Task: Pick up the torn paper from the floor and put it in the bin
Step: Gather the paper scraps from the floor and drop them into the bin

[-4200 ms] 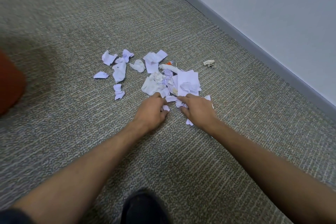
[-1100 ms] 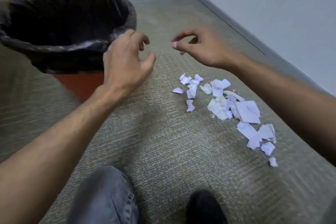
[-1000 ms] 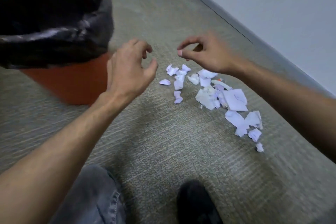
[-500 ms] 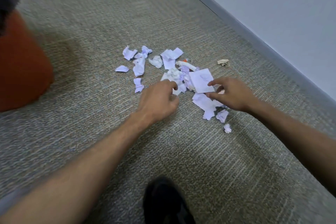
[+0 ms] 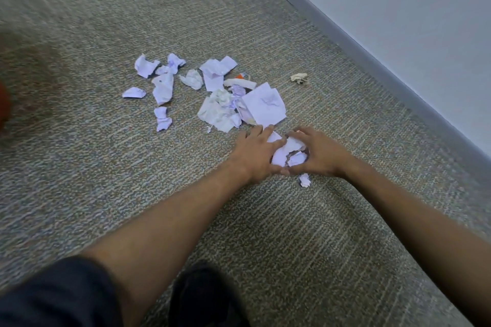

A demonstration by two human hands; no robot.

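Observation:
Torn white paper scraps (image 5: 218, 111) lie scattered on the grey carpet, with a larger square piece (image 5: 265, 107) at the near right of the pile. My left hand (image 5: 255, 152) and my right hand (image 5: 320, 154) are down on the floor, facing each other. Together they cup a small bunch of scraps (image 5: 288, 152) between fingers and thumbs. One small crumpled bit (image 5: 304, 180) lies loose just below my right hand. Only an orange sliver of the bin (image 5: 3, 106) shows at the far left edge.
A grey skirting board (image 5: 372, 61) and a pale wall run diagonally along the right. A beige crumpled scrap (image 5: 299, 78) lies apart near the skirting. A small orange bit (image 5: 240, 76) sits in the pile. My dark shoe (image 5: 204, 297) is at the bottom.
My view swung from the bin back down to the pile. Both hands, empty over the bin a second ago, came down and closed in on the nearest scraps.

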